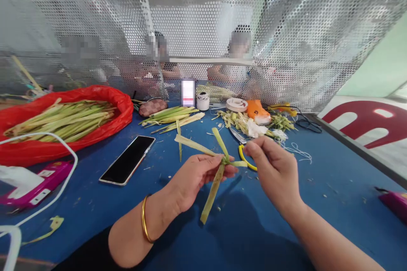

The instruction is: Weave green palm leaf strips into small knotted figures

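Observation:
My left hand (199, 173) pinches a small knot of pale green leaf strips (212, 197), which look like corn husk. Four-way, the flat strip ends spread from the knot like a cross, one long end pointing down towards me. To its right my right hand (276, 171) is raised with thumb and fingers pressed together. Whatever may be between those fingertips is too small to make out. Partly hidden behind that hand, scissors with yellow handles (241, 157) lie on the blue table (254, 228).
On the left are a red bag (119, 93) full of leaf strips, a phone (127, 161), a magenta power strip (41, 186) and a white cable. Loose strips (171, 115), scraps (237, 123), a tape roll (237, 104) and an orange packet (257, 112) lie before a perforated metal screen (203, 17); people sit behind.

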Motion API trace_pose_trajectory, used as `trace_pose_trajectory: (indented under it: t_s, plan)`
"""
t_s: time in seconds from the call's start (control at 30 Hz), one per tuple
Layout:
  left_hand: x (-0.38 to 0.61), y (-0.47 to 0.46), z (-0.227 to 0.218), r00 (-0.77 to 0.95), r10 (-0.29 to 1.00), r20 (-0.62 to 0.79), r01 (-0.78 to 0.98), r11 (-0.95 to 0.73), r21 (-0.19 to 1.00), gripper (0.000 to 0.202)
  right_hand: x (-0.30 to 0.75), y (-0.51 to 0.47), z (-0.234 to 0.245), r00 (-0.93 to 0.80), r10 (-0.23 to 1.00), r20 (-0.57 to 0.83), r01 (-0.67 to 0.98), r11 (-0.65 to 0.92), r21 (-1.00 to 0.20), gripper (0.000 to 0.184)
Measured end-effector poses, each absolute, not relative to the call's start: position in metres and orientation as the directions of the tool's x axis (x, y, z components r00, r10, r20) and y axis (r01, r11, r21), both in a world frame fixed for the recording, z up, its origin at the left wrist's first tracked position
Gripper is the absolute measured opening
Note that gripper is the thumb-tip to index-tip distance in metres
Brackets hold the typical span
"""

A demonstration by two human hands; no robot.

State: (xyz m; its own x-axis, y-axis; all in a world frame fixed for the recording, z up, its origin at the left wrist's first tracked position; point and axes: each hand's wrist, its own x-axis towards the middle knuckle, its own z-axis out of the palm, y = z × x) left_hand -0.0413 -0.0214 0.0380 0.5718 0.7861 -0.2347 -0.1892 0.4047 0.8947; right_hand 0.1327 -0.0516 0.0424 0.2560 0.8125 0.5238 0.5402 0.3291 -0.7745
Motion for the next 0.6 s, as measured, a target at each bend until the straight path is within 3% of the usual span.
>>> trace_pose_trajectory:
  t_s: [0.07,0.17,0.33,0.6]
  plan:
    - [-0.041,-0.019,0.037,0.509,0.842,-0.178,-0.247,0.341,0.907,0.028,0.126,-0.056,0.038,0.133,0.882,0.452,0.538,0.319,-0.780,0.031]
    - [-0.037,-0.020,0.036,0.435,0.894,-0.108,-0.329,0.270,0.905,0.023,0.113,-0.057,0.028,-0.010,0.952,0.304,0.485,0.271,-0.832,0.025]
    - [-0.032,-0.024,0.035,0.415,0.900,-0.133,-0.352,0.293,0.889,0.019,0.102,-0.055,0.018,-0.032,0.986,0.165,0.285,0.167,-0.944,0.024]
    - [-0.033,-0.023,0.034,0.394,0.908,-0.143,-0.409,0.312,0.858,0.026,0.104,-0.056,0.020,-0.131,0.956,0.261,0.214,0.284,-0.935,0.028]
